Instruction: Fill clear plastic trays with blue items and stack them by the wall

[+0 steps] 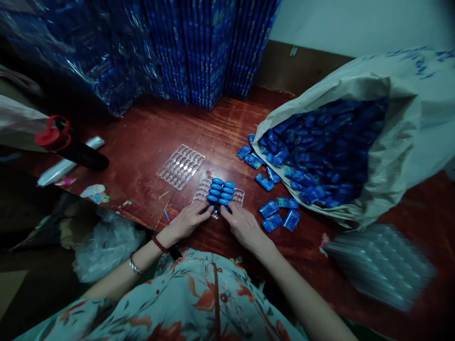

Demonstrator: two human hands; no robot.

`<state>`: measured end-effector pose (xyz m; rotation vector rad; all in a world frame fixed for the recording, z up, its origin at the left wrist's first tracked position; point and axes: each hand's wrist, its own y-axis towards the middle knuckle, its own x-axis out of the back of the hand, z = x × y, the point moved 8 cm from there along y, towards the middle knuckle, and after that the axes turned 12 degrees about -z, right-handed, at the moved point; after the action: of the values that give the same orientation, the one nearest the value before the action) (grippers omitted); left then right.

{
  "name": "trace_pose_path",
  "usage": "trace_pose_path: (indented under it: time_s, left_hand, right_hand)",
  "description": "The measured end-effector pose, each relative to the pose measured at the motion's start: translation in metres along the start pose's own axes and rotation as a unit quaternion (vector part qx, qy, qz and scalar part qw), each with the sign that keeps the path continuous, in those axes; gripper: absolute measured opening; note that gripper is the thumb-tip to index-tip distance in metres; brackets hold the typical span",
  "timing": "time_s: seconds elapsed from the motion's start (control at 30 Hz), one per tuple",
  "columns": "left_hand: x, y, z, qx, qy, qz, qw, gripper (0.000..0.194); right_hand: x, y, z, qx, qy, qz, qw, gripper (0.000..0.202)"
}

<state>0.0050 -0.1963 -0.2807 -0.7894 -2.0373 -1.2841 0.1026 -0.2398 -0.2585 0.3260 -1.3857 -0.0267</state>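
Observation:
A clear plastic tray with moulded hollows (201, 189) lies on the table in front of me. Two columns of glossy blue oval pieces (215, 186) fill its middle, while hollows at both sides hold nothing blue. My left hand (190, 219) is at the tray's near edge, thumb and fingers closed around a blue piece at the bottom of the left column. Opposite it, my right hand (243, 225) pinches at the lowest piece of the right column. The fingers partly cover these bottom pieces. A second clear tray (182, 166), with nothing blue in it, lies farther left.
A large white sack (401, 128) spills small blue packets (272, 222) at right. Stacked clear trays (384, 265) stand near right. Blue packages (206, 52) rise at the back. A red-lidded bottle (78, 149) and a plastic roll (71, 163) are left.

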Motion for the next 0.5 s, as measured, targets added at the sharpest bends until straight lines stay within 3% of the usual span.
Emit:
trace_pose_path:
  time_s: [0.1, 0.27, 0.33, 0.43, 0.5]
  left_hand:
    - [-0.002, 0.008, -0.003, -0.009, 0.007, 0.043, 0.999, 0.029]
    - [0.002, 0.001, -0.001, 0.026, 0.118, 0.037, 0.992, 0.038]
    - [0.008, -0.004, -0.002, 0.059, 0.154, 0.015, 0.986, 0.047]
    - [0.007, 0.005, -0.024, 0.044, 0.12, -0.032, 0.991, 0.047]
    - [-0.014, 0.023, -0.051, -0.007, 0.051, -0.012, 0.999, 0.039]
  right_hand:
    - [-0.004, 0.007, 0.011, -0.008, -0.023, -0.012, 1.0, 0.027]
    - [-0.005, -0.014, 0.006, -0.053, 0.01, -0.1, 0.993, 0.035]
    - [0.002, -0.031, -0.025, -0.127, 0.054, -0.179, 0.974, 0.036]
    - [0.012, -0.06, -0.101, -0.296, 0.047, -0.281, 0.911, 0.033]
    - [0.005, -0.062, -0.144, -0.342, 0.013, -0.232, 0.911, 0.033]
